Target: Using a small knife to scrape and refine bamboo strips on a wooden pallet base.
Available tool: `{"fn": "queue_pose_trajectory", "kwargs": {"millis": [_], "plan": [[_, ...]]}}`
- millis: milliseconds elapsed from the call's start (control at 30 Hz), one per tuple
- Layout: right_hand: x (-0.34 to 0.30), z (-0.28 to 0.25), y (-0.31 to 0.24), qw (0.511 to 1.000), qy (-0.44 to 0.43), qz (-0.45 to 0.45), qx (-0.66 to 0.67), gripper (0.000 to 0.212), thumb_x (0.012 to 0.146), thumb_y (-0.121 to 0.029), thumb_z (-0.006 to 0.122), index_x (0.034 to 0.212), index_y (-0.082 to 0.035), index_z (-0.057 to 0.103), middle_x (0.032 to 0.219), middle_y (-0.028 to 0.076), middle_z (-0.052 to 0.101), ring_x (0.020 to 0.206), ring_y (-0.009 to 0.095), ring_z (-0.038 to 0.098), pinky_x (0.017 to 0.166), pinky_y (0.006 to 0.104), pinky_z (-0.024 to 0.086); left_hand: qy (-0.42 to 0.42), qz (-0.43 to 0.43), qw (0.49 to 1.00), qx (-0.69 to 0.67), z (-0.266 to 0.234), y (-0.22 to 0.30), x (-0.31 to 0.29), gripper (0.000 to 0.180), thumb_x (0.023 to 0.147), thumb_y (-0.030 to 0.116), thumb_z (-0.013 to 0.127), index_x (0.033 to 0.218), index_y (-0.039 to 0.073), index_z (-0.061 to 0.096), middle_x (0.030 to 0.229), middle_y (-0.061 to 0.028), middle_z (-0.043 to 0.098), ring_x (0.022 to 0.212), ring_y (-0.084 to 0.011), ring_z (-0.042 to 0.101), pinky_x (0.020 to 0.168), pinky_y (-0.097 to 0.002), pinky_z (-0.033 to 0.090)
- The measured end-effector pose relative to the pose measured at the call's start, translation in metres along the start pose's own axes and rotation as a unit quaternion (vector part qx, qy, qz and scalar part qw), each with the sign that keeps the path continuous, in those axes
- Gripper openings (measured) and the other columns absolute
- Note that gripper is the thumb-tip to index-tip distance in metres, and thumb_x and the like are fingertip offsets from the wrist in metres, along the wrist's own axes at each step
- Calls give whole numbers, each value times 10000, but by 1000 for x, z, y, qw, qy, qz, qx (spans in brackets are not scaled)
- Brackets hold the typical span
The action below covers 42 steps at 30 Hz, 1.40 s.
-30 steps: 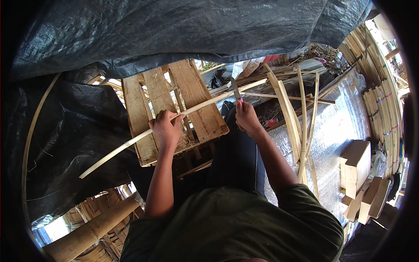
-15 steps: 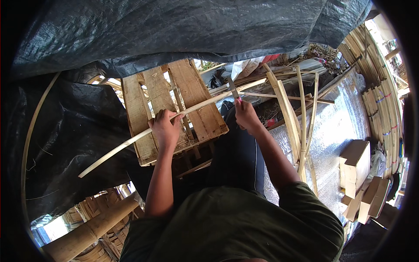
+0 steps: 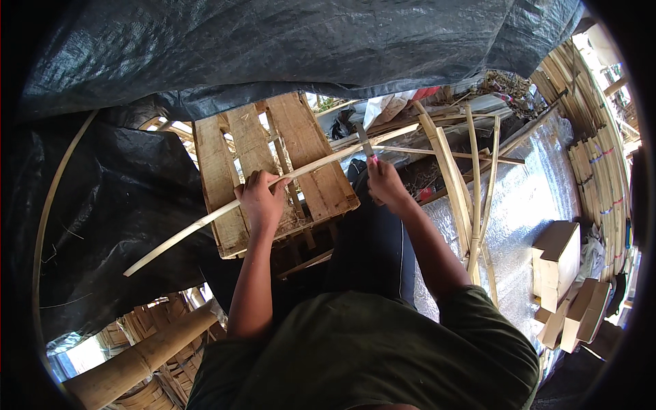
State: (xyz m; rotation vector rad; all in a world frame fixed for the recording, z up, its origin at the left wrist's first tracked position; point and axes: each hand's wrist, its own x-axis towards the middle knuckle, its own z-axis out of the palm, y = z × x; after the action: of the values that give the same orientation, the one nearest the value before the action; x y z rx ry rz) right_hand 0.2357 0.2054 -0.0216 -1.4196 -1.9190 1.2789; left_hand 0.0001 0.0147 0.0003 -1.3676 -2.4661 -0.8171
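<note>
A long pale bamboo strip (image 3: 318, 164) lies slantwise across a slatted wooden stool (image 3: 314, 195), its lower left end hanging past the stool's edge. My left hand (image 3: 261, 198) is closed around the strip over the stool's middle. In my right hand (image 3: 384, 183) is a knife (image 3: 365, 141), gripped by its reddish handle with the blade pointing up and away from me. The blade meets or overlaps the strip near its upper right end; whether it cuts into it I cannot tell.
Several bamboo strips (image 3: 449, 181) lean to the right beside a silvery sheet (image 3: 526, 198). Cardboard boxes (image 3: 557, 263) stand at the far right, below bundled strips (image 3: 601, 178). Black tarpaulin (image 3: 287, 48) hangs across the far side. A thick bamboo pole (image 3: 143, 362) lies lower left.
Almost nothing differs. The view has shifted very slightly, and both hands keep their hold on the bamboo strip and the knife.
</note>
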Motion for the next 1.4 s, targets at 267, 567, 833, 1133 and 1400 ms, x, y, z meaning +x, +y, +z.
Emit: {"fn": "queue_pose_trajectory", "kwargs": {"millis": [267, 567, 833, 1133, 1400], "plan": [[2, 23, 36, 974, 53, -219, -25, 530, 1057, -464, 412, 747, -50, 526, 533, 9, 454, 367, 128, 422, 360, 308, 343, -1, 4, 1000, -5, 1, 2, 2, 284, 764, 296, 833, 825, 127, 613, 795, -9, 651, 777, -252, 627, 805, -413, 356], [-12, -3, -22, 960, -184, 103, 184, 425, 1040, -474, 470, 810, -117, 482, 526, -67, 324, 386, 59, 338, 338, 268, 227, -3, -8, 1000, -9, 1, -1, -1, 277, 772, 314, 824, 837, 130, 628, 799, -11, 655, 786, -250, 631, 814, -413, 364], [7, -1, -12, 952, 14, 210, 222, 449, 986, -436, 605, 732, -76, 520, 519, -36, 408, 351, 76, 354, 328, 277, 260, -2, 2, 1000, -12, -3, 2, 1, 261, 789, 311, 812, 825, 143, 616, 797, 10, 650, 791, -234, 633, 800, -417, 354], [37, -8, -15, 946, -73, 80, 306, 441, 1015, -464, 536, 925, -33, 515, 647, 1, 469, 452, 77, 385, 401, 261, 270, 53, 2, 998, -26, -3, 1, 1, 220, 815, 265, 793, 819, 137, 614, 808, 10, 644, 822, -236, 628, 760, -403, 386], [-26, -73, 13, 826, -451, 57, 332, 300, 1066, -264, 444, 1083, 16, 549, 921, 160, 683, 819, 257, 696, 716, 370, 575, 85, -14, 996, -24, -8, 2, 2, 199, 810, 242, 798, 808, 114, 645, 826, -4, 684, 828, -251, 632, 793, -405, 398]]}}
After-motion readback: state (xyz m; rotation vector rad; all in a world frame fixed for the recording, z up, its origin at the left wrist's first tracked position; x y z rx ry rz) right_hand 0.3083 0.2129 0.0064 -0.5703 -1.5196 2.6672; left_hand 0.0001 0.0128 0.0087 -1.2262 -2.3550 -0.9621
